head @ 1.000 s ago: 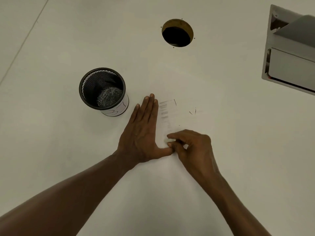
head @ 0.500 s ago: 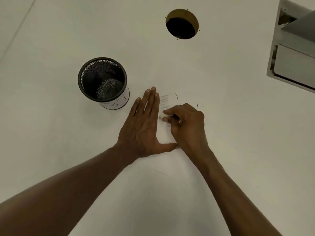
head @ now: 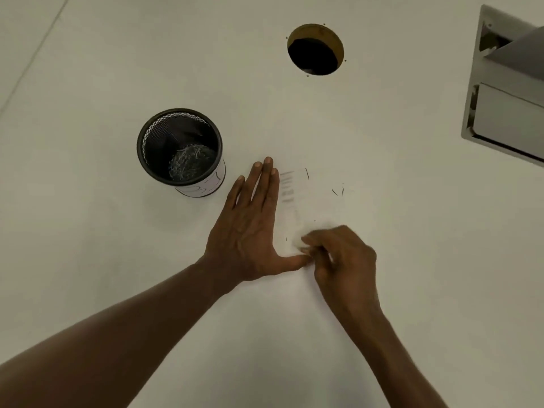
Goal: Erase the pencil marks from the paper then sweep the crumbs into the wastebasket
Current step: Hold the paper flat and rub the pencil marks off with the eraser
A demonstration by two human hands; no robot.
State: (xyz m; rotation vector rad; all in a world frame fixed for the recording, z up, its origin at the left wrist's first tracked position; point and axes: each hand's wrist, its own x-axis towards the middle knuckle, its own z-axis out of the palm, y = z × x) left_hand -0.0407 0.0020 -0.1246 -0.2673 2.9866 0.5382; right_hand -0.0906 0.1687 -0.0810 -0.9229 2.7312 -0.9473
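Note:
A white paper (head: 318, 201) lies on the white table, barely distinct from it. Faint grey pencil marks (head: 287, 187) run down its left side, and a few dark crumbs (head: 337, 192) lie to the right. My left hand (head: 250, 228) presses flat on the paper's left edge, fingers together, thumb spread out. My right hand (head: 341, 257) is blurred at the paper's lower part, fingers pinched on something small and pale, probably an eraser, mostly hidden. A black mesh wastebasket (head: 179, 148) stands left of the paper, with grey shreds inside.
A round cable hole (head: 315, 50) is cut in the table beyond the paper. A grey metal box (head: 509, 92) sits at the right edge of the view.
My right hand slid up beside the pencil marks half a second ago, then came back down to the paper's lower part. My left hand stayed flat in place.

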